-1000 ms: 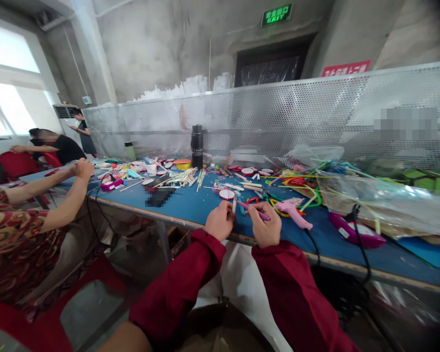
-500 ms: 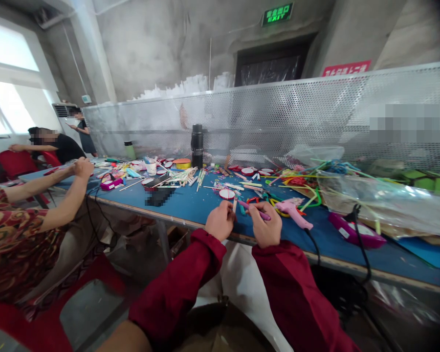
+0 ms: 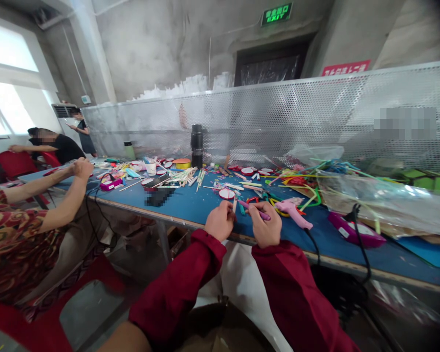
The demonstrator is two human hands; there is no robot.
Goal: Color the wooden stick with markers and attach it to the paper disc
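Observation:
Over the front edge of the blue table (image 3: 183, 205), my left hand (image 3: 220, 222) pinches a short, flat wooden craft stick (image 3: 234, 204), held upright. My right hand (image 3: 267, 227) is closed around a purple marker pen (image 3: 261, 212), which points left toward the stick. Whether the tip touches the stick I cannot tell. Right of that hand lies a pink hot glue gun (image 3: 292, 210) with a black cord. Scissors with yellow handles (image 3: 275, 205) lie partly behind my right hand. A round white piece with a red rim (image 3: 227, 194) sits just beyond my left hand.
A black thermos flask (image 3: 197, 146) stands near the perforated metal screen (image 3: 278, 117). Loose sticks (image 3: 185, 177) litter the table's middle. A purple box (image 3: 355, 231) with a black cable and plastic sheeting (image 3: 381, 195) lie to the right. At left, another person's arms (image 3: 64, 188) reach over the table.

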